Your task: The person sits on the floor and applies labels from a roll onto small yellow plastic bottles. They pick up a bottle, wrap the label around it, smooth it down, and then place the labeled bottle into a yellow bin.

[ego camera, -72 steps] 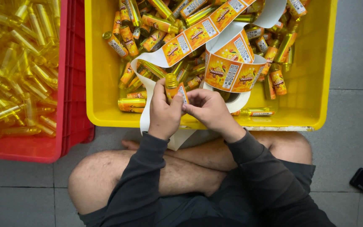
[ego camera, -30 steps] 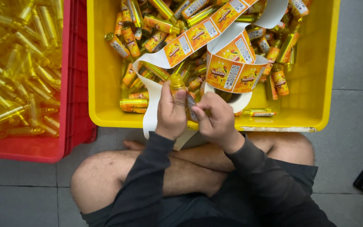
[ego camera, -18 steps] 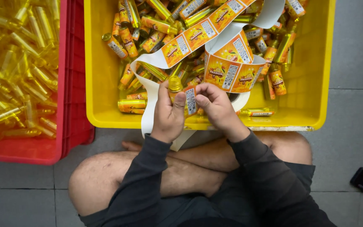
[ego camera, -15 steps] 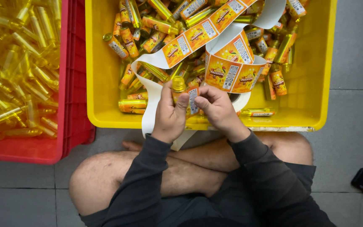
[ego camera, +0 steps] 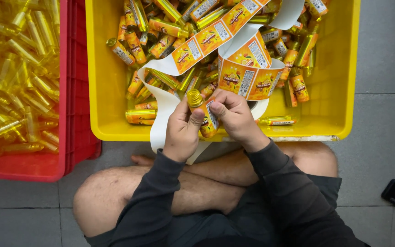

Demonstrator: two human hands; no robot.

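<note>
since the earlier frame the small bottle (ego camera: 203, 115) has tilted, cap up-left. the left hand (ego camera: 182, 131) holds it in a closed grip, thumb across its body; the right hand (ego camera: 235, 115) is closed too, fingertips pressing the orange label on its right side, above the yellow crate (ego camera: 339, 91) front rim.

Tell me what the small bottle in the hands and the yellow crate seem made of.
The small gold-capped yellow bottle looks like clear tinted plastic, possibly glass: the unlabelled ones nearby are see-through and glossy. Its cap has a metallic sheen. The yellow rectangular crate looks like moulded plastic, smooth and slightly shiny.
</note>
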